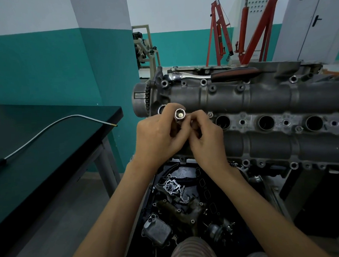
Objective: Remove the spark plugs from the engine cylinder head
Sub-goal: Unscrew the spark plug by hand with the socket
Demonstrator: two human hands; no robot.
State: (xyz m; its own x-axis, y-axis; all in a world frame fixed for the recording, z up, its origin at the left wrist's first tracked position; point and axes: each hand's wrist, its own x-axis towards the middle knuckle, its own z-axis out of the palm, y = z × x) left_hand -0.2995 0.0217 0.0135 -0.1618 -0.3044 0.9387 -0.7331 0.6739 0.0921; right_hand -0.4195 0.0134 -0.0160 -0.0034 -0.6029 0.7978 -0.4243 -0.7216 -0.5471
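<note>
I hold the socket [180, 114] up with its open end facing me, so I can see the brass tip of a spark plug [180, 115] sitting inside it. My left hand [157, 137] wraps around the socket to keep it steady. My right hand [203, 135] pinches at its rim, I think to work the plug out. Both hands are over the near left end of the cylinder head [262, 102], beside three open plug holes [266, 122]. The ratchet [211, 74] rests along the head's far edge, out of my way. A bendy pick-up tool [51, 127] lies on the dark surface [47, 155] at my left.
</note>
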